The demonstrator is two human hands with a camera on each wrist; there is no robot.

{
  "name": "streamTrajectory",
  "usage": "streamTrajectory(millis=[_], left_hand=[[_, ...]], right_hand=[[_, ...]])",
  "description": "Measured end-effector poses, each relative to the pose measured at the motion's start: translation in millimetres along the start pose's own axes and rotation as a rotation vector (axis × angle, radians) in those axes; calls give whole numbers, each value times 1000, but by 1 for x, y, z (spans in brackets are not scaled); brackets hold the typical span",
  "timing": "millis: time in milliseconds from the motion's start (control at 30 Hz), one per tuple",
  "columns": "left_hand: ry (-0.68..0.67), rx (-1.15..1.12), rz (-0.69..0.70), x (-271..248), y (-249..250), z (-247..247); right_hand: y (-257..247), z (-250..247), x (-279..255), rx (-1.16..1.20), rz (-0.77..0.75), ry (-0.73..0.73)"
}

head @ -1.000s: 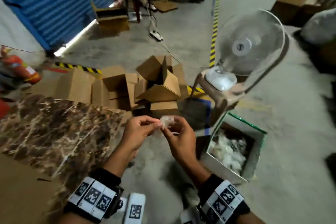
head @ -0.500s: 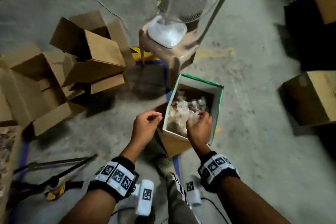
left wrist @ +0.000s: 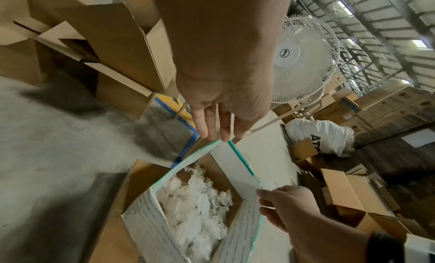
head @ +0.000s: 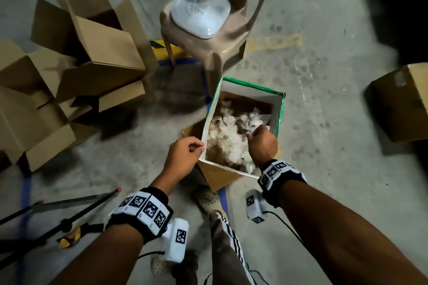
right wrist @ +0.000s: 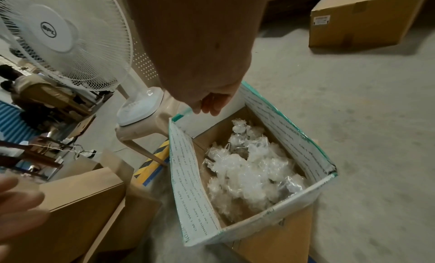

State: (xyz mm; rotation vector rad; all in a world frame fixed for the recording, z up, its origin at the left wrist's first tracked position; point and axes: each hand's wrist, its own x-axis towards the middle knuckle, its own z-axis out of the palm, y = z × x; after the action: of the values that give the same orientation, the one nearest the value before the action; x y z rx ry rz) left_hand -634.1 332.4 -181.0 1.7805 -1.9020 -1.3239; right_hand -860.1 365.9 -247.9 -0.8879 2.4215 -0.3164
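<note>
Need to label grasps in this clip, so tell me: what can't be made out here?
Right hand: fingertips hidden behind its knuckles, head view; a held packet is uncertain.
Packets: contents unreadable in every view, crumpled plastic blurs them.
Box: floor covered by packets.
Fan: head cut by top edge, head view.

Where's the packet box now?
Head view, centre-right on the floor: the green-edged box sits beside the beige stool bearing the fan, right hand over it, left hand by its left rim.

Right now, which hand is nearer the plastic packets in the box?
Right. The right hand is above the open box, just over the plastic packets; the left hand is outside, at its left rim.
</note>
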Motion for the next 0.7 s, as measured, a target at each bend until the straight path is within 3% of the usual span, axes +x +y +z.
streamTrajectory(millis=[267, 367, 533, 700], left_hand=[[33, 36, -6, 0, -5, -4], [76, 104, 53, -6, 5, -17], [262, 160, 114, -51, 26, -76], [558, 157, 127, -137, 17, -165]], right_hand=[[-9, -2, -5, 58, -114, -21], [-33, -13, -33, 145, -272, 42], [-90, -51, -118, 366, -618, 101], [-151, -87, -212, 535, -866, 16]])
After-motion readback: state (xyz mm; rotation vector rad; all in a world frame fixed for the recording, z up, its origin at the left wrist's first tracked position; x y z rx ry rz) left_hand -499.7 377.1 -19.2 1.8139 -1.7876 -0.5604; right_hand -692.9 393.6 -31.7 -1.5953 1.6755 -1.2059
